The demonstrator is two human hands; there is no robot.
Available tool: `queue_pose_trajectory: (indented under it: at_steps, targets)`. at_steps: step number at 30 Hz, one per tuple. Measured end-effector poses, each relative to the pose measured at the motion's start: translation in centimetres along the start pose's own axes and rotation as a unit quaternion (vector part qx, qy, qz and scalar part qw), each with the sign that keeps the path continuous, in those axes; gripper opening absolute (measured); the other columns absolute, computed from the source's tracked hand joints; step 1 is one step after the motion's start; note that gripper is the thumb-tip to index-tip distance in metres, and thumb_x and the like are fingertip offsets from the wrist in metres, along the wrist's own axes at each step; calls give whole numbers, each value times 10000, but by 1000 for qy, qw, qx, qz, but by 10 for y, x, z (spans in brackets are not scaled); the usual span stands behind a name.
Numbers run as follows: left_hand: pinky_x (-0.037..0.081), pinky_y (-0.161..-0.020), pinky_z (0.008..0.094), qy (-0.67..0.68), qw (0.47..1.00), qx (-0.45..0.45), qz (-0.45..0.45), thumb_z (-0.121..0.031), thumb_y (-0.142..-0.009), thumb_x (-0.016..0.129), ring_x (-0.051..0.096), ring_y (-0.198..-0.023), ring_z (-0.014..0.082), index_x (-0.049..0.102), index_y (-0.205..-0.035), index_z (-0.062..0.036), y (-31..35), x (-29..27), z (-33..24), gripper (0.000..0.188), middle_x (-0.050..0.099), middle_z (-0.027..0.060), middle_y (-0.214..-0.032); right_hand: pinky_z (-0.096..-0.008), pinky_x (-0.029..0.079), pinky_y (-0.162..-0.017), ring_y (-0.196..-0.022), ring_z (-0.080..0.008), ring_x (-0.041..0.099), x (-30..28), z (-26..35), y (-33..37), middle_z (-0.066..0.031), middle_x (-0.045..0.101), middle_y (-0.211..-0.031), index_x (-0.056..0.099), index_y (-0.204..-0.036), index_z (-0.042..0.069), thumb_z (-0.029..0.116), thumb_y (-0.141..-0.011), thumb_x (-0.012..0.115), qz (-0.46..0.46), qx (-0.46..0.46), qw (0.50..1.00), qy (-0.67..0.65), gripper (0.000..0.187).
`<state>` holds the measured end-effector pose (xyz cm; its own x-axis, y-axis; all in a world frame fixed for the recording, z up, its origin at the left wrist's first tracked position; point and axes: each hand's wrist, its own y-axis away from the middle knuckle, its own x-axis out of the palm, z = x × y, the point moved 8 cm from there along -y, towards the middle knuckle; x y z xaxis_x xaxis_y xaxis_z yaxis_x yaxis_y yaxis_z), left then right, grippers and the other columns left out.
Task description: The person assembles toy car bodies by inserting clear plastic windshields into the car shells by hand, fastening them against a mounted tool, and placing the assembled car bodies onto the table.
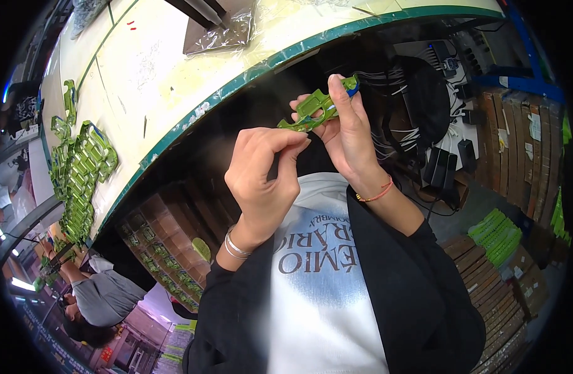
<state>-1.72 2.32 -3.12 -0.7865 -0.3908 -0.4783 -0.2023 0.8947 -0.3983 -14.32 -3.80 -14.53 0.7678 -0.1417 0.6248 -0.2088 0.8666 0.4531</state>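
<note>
green plastic makes up the small part held up in front of the chest, just beyond the near edge of the worktable; a blue patch shows near its far end. the right hand grips it, thumb laid along the front and fingers curled behind, the palm turned partly inward. its wrist, with an orange bracelet, rises from a forearm slanting up and leftward from the lower right.

the left hand is raised beside the part's lower left end, its back to the camera and the wrist bent toward the other hand. its thumb and forefinger are brought together in a pinch, the other fingers folded; whether the tips hold anything one cannot tell. silver bangles circle that wrist.

on the table at left lies a heap of similar green pieces.
</note>
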Motion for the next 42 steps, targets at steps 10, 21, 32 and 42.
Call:
queue_pose_trajectory:
  at_steps: [10, 21, 32, 42]
  targets:
    - [520, -662, 323, -52, 997, 48, -6, 170, -660, 705, 634, -763, 248, 715, -873, -22, 0, -4, -8, 286, 700, 77, -811, -385, 622, -796, -909, -272, 723, -4, -8, -1, -142, 639, -1017, 329, -1290, 119, 334, -956, 726, 2, 26, 999, -42, 562]
    - [522, -664, 342, -125, 988, 94, 5, 176, -626, 675, 631, -773, 264, 705, -862, -15, 3, 5, -13, 305, 682, 79, -823, -381, 625, -779, -900, -263, 720, -10, -8, 1, -144, 629, -987, 269, -1334, 96, 313, -953, 732, -20, 20, 999, -30, 638]
    - [515, -685, 322, -109, 994, 7, 17, 124, -705, 739, 631, -785, 253, 685, -838, -27, -6, 4, -7, 209, 685, 80, -800, -394, 630, -783, -916, -281, 729, -9, 5, -2, -149, 645, -1031, 296, -1361, 101, 290, -973, 702, -14, -28, 999, 21, 593]
    - [490, -893, 340, 18, 997, -71, 20, -12, -729, 836, 620, -964, 229, 736, -1037, -41, -11, 11, 12, 325, 720, 73, -1008, -345, 621, -804, -937, -260, 740, -3, -12, -2, -138, 712, -952, 538, -1124, 104, 388, -985, 672, 49, 83, 991, -95, 343]
